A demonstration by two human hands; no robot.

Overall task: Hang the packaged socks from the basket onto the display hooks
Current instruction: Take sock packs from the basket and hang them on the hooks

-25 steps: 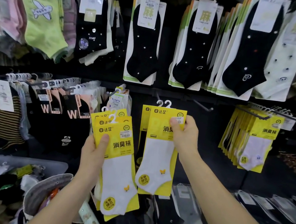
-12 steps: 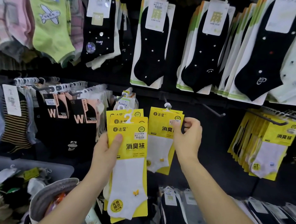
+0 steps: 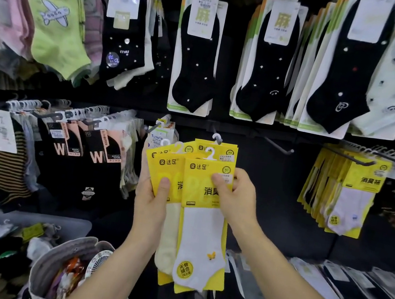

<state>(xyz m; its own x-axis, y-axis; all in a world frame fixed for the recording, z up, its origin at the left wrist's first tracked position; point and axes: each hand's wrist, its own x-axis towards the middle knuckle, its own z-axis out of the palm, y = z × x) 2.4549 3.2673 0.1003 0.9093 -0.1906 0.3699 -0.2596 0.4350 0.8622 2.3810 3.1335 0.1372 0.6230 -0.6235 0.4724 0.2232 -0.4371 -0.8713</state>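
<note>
Head view, picking-off step: left hand [image 3: 150, 202] grips yellow-carded white sock packs [image 3: 162, 167]; right hand [image 3: 240, 200] fingers [image 3: 219, 182] pinch the front pack [image 3: 201, 227]. Its white plastic hanger [image 3: 210, 154] likely needs threading onto the dark metal hook [image 3: 214, 130] at twelve o'clock.

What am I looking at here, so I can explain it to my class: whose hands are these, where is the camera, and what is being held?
There is no machine here. A person wears one camera on the head, looking forward and down, so the view is that person's own, facing a shop's display wall of socks. The left hand grips a small stack of yellow sock packs. The right hand pinches the top of the front pack, a white sock on yellow card. Behind it, a matching pack seems to hang on the wall. A bare hook sticks out to the right. At lower left stands a grey basket of mixed socks.
</note>
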